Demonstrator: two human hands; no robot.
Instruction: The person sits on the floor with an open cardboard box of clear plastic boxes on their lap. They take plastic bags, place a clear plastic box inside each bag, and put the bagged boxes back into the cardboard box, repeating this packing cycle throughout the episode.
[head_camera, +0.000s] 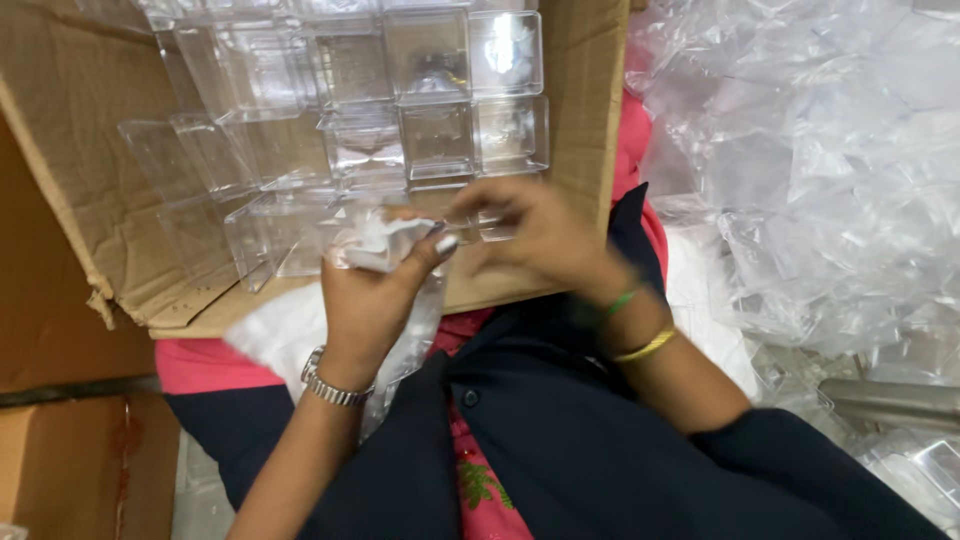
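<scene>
Crumpled clear plastic wrap sits bunched at frame centre, just over the near edge of the cardboard box, pinched in the left hand, whose fingers are closed around it with the thumb pressed on top. More clear film trails down from that hand toward the lap. Right hand meets the left from the other side, its fingers curled in at the wrap; blurred, so whether it actually grips the wrap or a small clear piece cannot be told. Left wrist has a metal watch, right wrist green and yellow bangles. Behind the hands the box lies open and tilted, holding rows of small clear plastic cube boxes, packed side by side, several stacked, all looking empty. Box flap at the front is torn. Right of the box, a big heap of loose clear plastic bags and wrappers fills that side, a few clear boxes at lower right. Grey metal bar pokes in at right. Another cardboard box sits lower left. Dark navy garment over pink clothing covers the lap.
</scene>
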